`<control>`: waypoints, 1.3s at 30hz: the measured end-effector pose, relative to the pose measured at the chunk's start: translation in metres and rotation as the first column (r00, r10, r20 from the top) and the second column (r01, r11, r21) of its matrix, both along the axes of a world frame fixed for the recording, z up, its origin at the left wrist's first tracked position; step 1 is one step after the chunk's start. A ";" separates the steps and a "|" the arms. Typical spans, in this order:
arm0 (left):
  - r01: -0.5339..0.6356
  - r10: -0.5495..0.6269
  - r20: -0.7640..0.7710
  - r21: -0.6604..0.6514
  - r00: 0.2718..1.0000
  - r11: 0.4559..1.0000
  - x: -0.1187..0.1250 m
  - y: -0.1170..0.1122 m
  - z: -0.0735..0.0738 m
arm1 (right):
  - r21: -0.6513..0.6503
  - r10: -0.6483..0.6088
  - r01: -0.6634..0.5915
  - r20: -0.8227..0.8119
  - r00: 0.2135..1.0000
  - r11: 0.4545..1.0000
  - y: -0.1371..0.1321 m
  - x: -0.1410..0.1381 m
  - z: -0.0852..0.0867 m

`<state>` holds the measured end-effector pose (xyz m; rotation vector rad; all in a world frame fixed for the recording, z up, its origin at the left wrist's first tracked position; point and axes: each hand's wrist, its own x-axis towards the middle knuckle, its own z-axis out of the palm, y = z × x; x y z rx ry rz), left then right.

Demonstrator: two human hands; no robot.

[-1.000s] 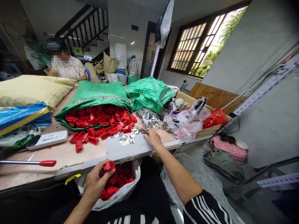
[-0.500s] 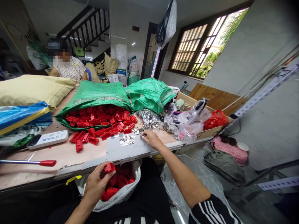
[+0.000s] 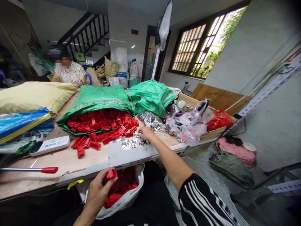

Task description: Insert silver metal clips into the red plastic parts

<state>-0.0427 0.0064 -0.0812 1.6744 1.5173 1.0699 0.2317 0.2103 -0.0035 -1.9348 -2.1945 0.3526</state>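
Observation:
My left hand (image 3: pixel 100 186) is above a white sack (image 3: pixel 138 185) of red plastic parts, shut on one red part (image 3: pixel 111 174). My right hand (image 3: pixel 147 134) rests at the table's middle, fingertips pinched among small silver metal pieces (image 3: pixel 144 142). Whether they hold one is too small to see. A looser patch of these pieces (image 3: pixel 129 144) lies on a grey sheet (image 3: pixel 134 153). Further red parts (image 3: pixel 94 145) spill from a green woven sack (image 3: pixel 94 99) onto the wooden tabletop, and a silver heap (image 3: pixel 150 121) lies beyond my right hand.
A person in a patterned shirt (image 3: pixel 69 73) sits beyond the table. A yellow sack (image 3: pixel 35 97), blue bag (image 3: pixel 25 127), white remote control (image 3: pixel 50 146) and red-handled screwdriver (image 3: pixel 49 170) lie left. A cardboard box (image 3: pixel 211 134) of plastic bags stands right.
My right hand has moved left and farther across the table among the silver pieces. My left hand still holds the red part, and the whole view has shifted slightly.

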 end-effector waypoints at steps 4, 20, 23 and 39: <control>0.008 -0.008 0.006 -0.015 1.000 1.000 0.003 -0.001 -0.002 | 0.051 0.053 -0.051 -0.029 0.998 0.997 -0.009 0.010 -0.003; -0.034 0.034 -0.015 0.023 0.999 0.999 0.007 -0.005 0.002 | 0.223 0.229 -0.180 -0.221 0.948 0.958 -0.065 0.060 -0.023; -0.017 0.017 -0.022 0.013 1.000 1.000 0.007 -0.005 0.004 | 0.230 0.188 -0.135 -0.227 0.956 0.964 -0.067 0.062 -0.027; -0.006 0.007 -0.033 0.024 0.999 1.000 0.004 -0.004 0.002 | 0.270 0.171 -0.104 -0.239 0.956 0.957 -0.073 0.055 -0.026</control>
